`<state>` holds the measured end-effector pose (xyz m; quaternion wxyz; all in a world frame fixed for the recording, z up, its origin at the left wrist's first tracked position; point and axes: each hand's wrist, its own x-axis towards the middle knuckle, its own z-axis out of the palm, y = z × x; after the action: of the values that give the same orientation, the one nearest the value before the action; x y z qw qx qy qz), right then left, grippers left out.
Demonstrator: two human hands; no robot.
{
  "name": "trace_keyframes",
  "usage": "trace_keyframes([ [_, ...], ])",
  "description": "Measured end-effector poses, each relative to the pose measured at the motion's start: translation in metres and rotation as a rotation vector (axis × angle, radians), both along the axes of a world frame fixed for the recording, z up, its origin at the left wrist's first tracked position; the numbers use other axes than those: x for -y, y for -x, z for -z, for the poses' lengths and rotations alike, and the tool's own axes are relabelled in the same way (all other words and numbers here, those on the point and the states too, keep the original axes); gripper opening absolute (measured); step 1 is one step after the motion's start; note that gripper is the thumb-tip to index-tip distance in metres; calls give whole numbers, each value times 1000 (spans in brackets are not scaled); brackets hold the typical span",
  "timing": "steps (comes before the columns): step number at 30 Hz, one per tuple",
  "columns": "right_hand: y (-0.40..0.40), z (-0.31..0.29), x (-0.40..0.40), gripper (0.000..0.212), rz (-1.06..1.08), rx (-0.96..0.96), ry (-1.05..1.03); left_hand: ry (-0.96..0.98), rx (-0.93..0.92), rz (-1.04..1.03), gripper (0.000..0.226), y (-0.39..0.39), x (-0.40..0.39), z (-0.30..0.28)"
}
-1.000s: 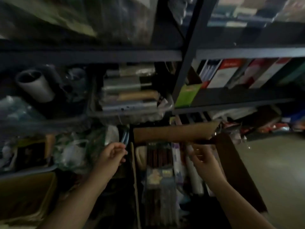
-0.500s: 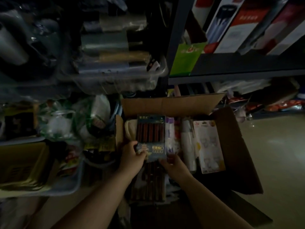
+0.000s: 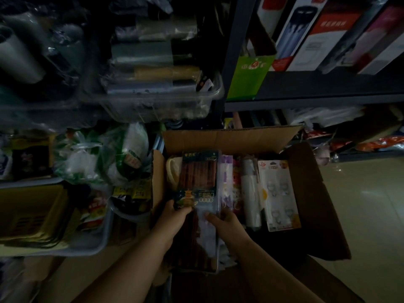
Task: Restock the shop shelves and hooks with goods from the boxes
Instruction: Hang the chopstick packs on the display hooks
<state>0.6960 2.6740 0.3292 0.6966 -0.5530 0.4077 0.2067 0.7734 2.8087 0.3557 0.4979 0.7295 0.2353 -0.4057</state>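
Observation:
An open cardboard box (image 3: 306,193) stands on the floor below the shelves, packed with goods. On top lies a clear pack of dark brown chopsticks (image 3: 200,178). My left hand (image 3: 175,217) grips its near left corner, thumb on the label. My right hand (image 3: 225,219) holds the near right edge of the same pack. A second similar pack (image 3: 196,243) lies under my hands. Beside them sit a purple-trimmed pack (image 3: 226,182), a white roll (image 3: 251,193) and a white card of hooks (image 3: 278,195).
A clear bin of rolls (image 3: 153,92) sits on the left shelf above. Boxed goods (image 3: 323,33) and a green carton (image 3: 251,77) fill the right shelf. Bagged items (image 3: 98,156) and a grey basket (image 3: 94,243) crowd the left. Tiled floor (image 3: 367,215) lies to the right.
The view dropped from the shelves to the box. Both hands came down from mid-air and took hold of the chopsticks pack's near end.

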Motion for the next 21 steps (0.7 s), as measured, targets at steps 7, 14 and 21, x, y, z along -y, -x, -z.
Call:
trace_keyframes([
  [7, 5, -42, 10, 28, 138, 67, -91, 108, 8, -155, 34, 2, -15, -12],
  [14, 2, -117, 17, 40, 39, 272, -145, 520, 52, -79, 35, -8, -26, -79],
  [21, -52, -205, -5, 59, -137, 523, -89, 684, 403, -106, 53, -40, -56, -175],
])
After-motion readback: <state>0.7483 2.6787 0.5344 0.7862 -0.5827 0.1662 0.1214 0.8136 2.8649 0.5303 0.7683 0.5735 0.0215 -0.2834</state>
